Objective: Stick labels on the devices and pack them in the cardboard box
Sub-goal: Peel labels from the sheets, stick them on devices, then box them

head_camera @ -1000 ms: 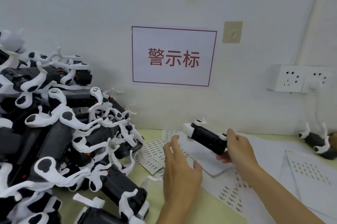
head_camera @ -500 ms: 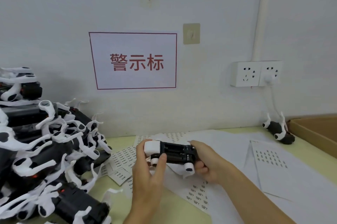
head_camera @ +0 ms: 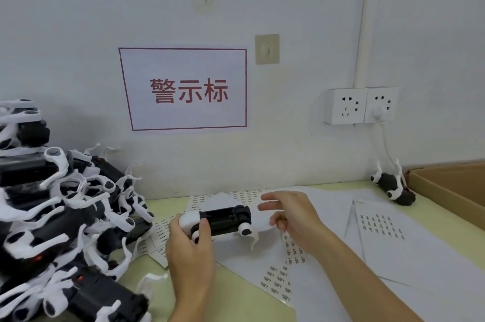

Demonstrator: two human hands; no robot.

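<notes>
Filling the lower left of the frame, a heap of unlabelled devices [head_camera: 65,222] lies tangled together, matte black bodies with glossy white curved arms that hook into one another. Just right of the heap, low in the middle, the left hand [head_camera: 190,245] grips one device [head_camera: 220,222] by its white end, thumb curled over the top, holding it level above the table [head_camera: 236,292]. Its black body looks hard and ribbed, and a white arm with a dark round pad hangs from its right end. Right of it the right hand [head_camera: 291,214] holds nothing; its fingers are loosely spread, close to the device's right end but apart from it.

The step in hand seems to be getting a label onto this device. It would go best if the left hand keeps the flat black face turned up and steady while the right peels a single sticker, lands one edge first and smooths it down, staying off the ribbing.

Label sheets [head_camera: 380,227] spread under and right of the hands: thin white paper, slightly curled at the corners, with small dark printed rectangles in rows. At centre right another device [head_camera: 393,188] lies alone against the wall. At the far right edge sits the cardboard box [head_camera: 451,185], brown, plain and open-topped; its inside cannot be seen.
</notes>
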